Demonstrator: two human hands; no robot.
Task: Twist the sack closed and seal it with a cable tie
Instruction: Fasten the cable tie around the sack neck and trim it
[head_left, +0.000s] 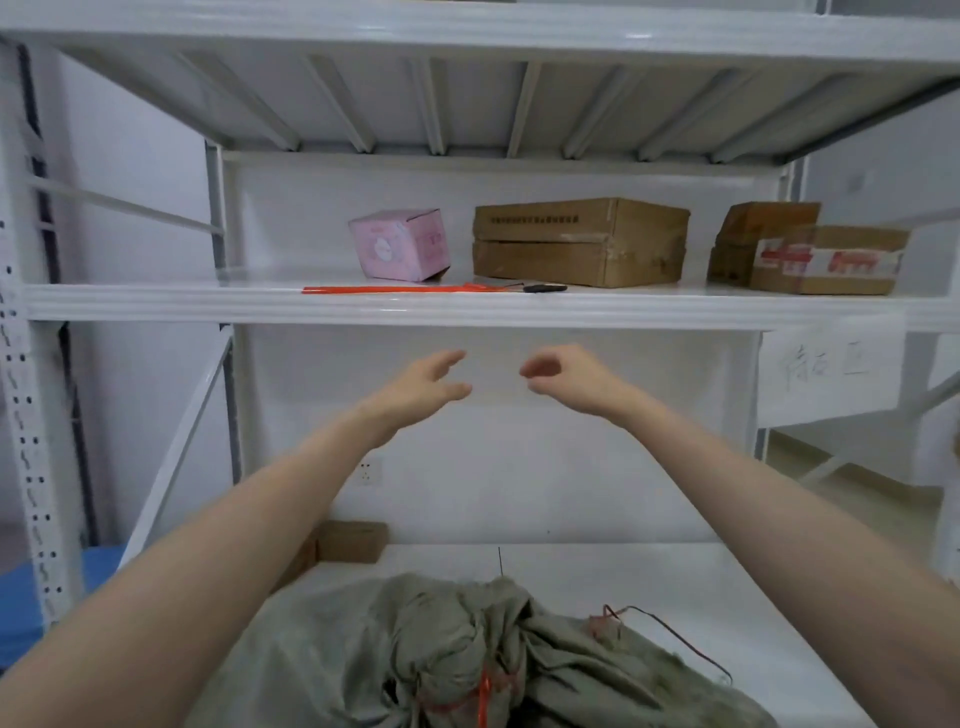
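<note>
Woven grey-green sack (441, 634), bunched neck, thin red cable tie (484, 696)

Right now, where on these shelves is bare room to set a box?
Middle shelf: bare left of the pink box and ties. Lower shelf: bare behind and right of the sack. Crowded: middle shelf's right half, with brown boxes.

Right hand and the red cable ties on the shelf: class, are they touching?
Apart. The head view shows the right hand in the air below the shelf edge; the red cable ties lie on top.
</note>
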